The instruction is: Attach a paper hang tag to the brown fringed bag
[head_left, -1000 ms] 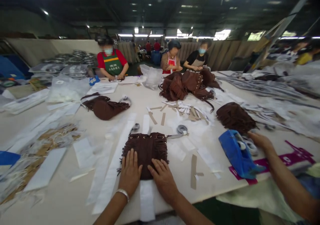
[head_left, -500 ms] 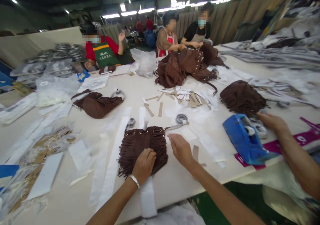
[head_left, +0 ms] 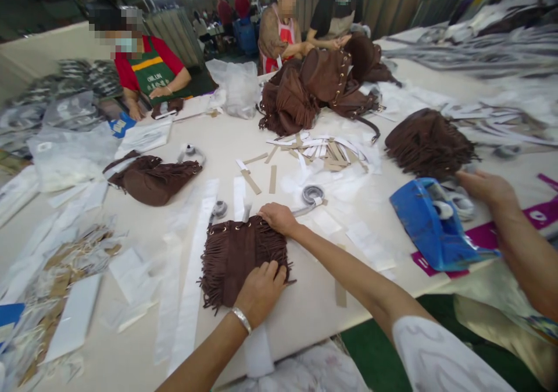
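Note:
A brown fringed bag (head_left: pixel 238 261) lies flat on the white table, with metal eyelets along its top edge. My left hand (head_left: pixel 264 284), with a silver bracelet at the wrist, rests on its lower right part, fingers curled down onto the fringe. At the top right corner, my right hand (head_left: pixel 279 217) is closed on the bag's edge; the fingertips are partly hidden. Grey wrapped strap coils (head_left: pixel 313 195) lie beyond the bag. A white strip (head_left: pixel 258 351) sticks out from under its lower edge.
To the right are a blue tape dispenser (head_left: pixel 436 223), another fringed bag (head_left: pixel 429 142) and a co-worker's hand (head_left: pixel 488 188). A brown bag (head_left: pixel 152 180) lies on the left. Card strips (head_left: pixel 331 150) and piled bags (head_left: pixel 322 86) are farther back, near other people.
My right hand has moved left and up onto the bag's top right corner. My left hand has shifted slightly right. Across the table, a co-worker's raised hand has come down.

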Action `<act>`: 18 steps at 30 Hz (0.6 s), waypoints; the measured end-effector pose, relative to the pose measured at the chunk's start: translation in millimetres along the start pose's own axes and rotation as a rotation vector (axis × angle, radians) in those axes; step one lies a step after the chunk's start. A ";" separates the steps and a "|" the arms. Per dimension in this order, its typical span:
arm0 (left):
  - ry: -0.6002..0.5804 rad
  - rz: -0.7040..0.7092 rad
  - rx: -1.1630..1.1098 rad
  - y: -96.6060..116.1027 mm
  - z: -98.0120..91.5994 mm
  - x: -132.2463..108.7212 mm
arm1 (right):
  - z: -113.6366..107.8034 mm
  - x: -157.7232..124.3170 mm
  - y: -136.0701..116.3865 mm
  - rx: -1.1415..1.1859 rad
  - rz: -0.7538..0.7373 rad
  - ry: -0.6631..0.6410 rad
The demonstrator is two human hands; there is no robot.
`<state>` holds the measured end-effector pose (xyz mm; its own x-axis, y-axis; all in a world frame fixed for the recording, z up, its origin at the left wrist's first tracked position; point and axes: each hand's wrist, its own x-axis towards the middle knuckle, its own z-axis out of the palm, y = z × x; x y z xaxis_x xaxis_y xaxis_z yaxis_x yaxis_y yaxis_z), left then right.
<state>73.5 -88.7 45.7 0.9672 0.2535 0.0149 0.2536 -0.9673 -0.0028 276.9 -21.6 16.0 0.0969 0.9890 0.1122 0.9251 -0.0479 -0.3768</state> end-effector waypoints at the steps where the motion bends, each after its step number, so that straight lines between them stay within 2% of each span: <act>1: -0.004 0.009 0.025 0.3 1.7 1.3 | -0.6 -0.2 0.1 -0.001 -0.002 0.003; 6: 0.036 0.076 0.044 -1.1 14.8 -3.8 | -1.5 -0.5 -4.6 -0.044 0.041 0.041; 12: 0.057 0.123 -0.006 -7.4 25.7 -16.0 | 7.5 9.3 -2.6 -0.090 0.111 -0.031; 18: 0.108 0.100 -0.128 -8.7 36.2 -17.5 | 7.6 22.5 -5.3 -0.159 0.060 -0.078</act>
<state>54.9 -84.5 9.3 0.9786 0.1609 0.1280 0.1461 -0.9822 0.1177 271.4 2.0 13.5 0.1303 0.9913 0.0199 0.9655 -0.1224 -0.2297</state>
